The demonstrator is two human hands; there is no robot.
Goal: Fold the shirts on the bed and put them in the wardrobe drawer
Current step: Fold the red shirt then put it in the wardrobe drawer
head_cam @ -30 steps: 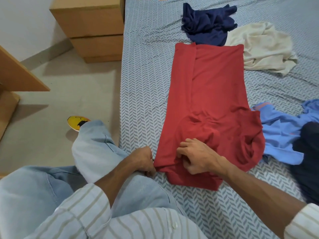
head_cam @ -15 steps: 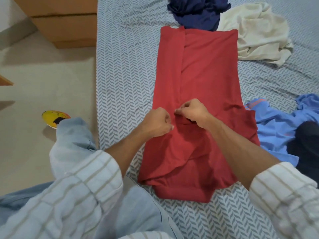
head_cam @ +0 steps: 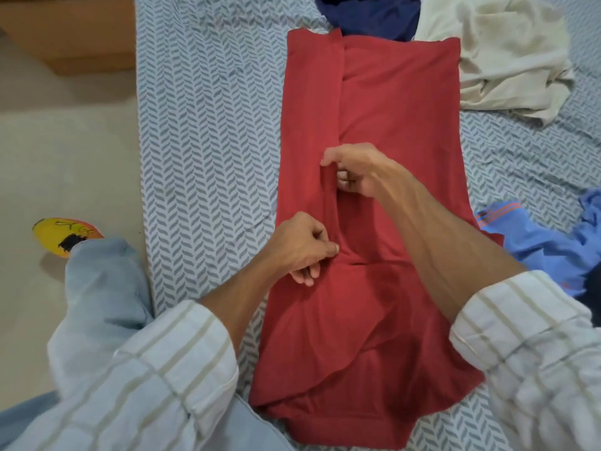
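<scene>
The red shirt (head_cam: pixel 400 131) lies lengthwise on the bed (head_cam: pixel 208 131), stretched from the near edge toward the far side, with its left side already folded inward so that a long flap edge runs down the middle of the cloth. The left hand (head_cam: pixel 300 249) sits on that flap edge nearer to the person, thumb and curled fingers pinching a small ridge of red fabric. The right hand (head_cam: pixel 354 172) is a little farther along the same edge, its thumb and forefinger pinching the fold while the other fingers curl underneath. Both forearms reach in from the near side, each ending in a rolled-up pale striped sleeve (head_cam: pixel 169 369). The near end of the shirt is rumpled, with loose folds lying over one another. Touching the shirt's far end is a dark navy garment (head_cam: pixel 367 13), bunched up, and just to its right a crumpled cream garment (head_cam: pixel 507 56) lies beside the shirt's far right corner. On the right, near the shirt's right edge, a light blue garment (head_cam: pixel 546 242) with an orange stripe lies in a heap. The bed wears a grey chevron-patterned sheet. To the left of the bed is a beige floor (head_cam: pixel 65 151), a wooden drawer unit (head_cam: pixel 71 30) at the far left, and the person's leg in light blue jeans (head_cam: pixel 100 297) with a yellow shoe (head_cam: pixel 61 234).
</scene>
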